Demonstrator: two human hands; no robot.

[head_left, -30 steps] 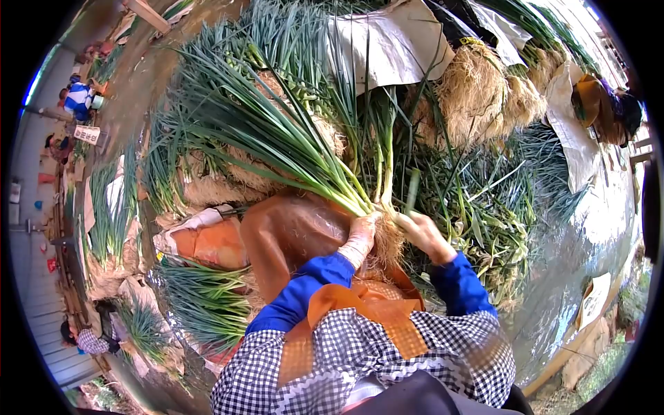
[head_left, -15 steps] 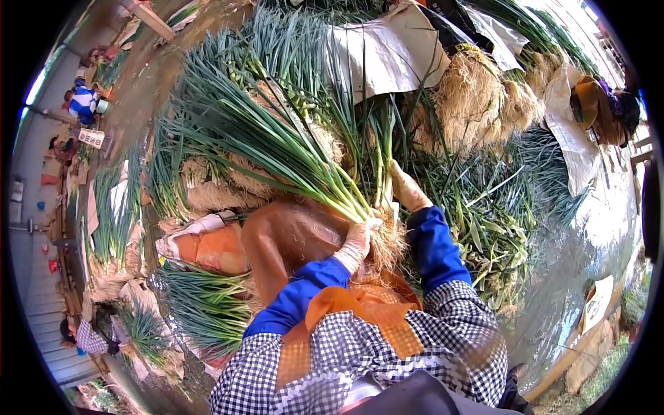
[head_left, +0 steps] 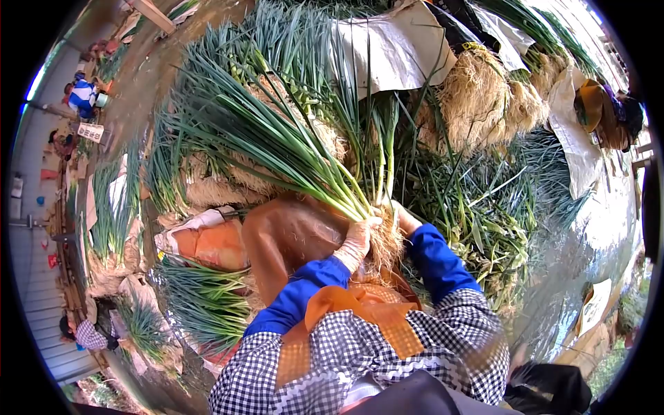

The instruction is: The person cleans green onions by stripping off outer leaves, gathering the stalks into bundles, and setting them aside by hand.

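My left hand [head_left: 357, 242] is wrapped round the lower stems of a bunch of green onions [head_left: 315, 173]. The leaves fan out to the upper left, and pale stringy roots [head_left: 386, 247] hang below the fist. Close beside it, my right hand [head_left: 403, 220] has its fingers closed at the root end of a few upright green onion stalks [head_left: 384, 166]. Its fingertips are partly hidden by stems and roots. Under the bunch, a wet brown apron [head_left: 297, 232] covers my lap.
Piled green onions [head_left: 228, 76] lie ahead, partly under a pale sheet [head_left: 387, 52]. Bundles with thick roots [head_left: 474, 97] hang at the upper right. Loose leaves [head_left: 484, 214] cover the ground to the right, and another bundle [head_left: 204, 301] rests at left. People [head_left: 83, 97] are far left.
My right hand has slid down the stalks to the roots, closer to my left hand. The left hand has stayed in place. A dark shape shows more at the lower right.
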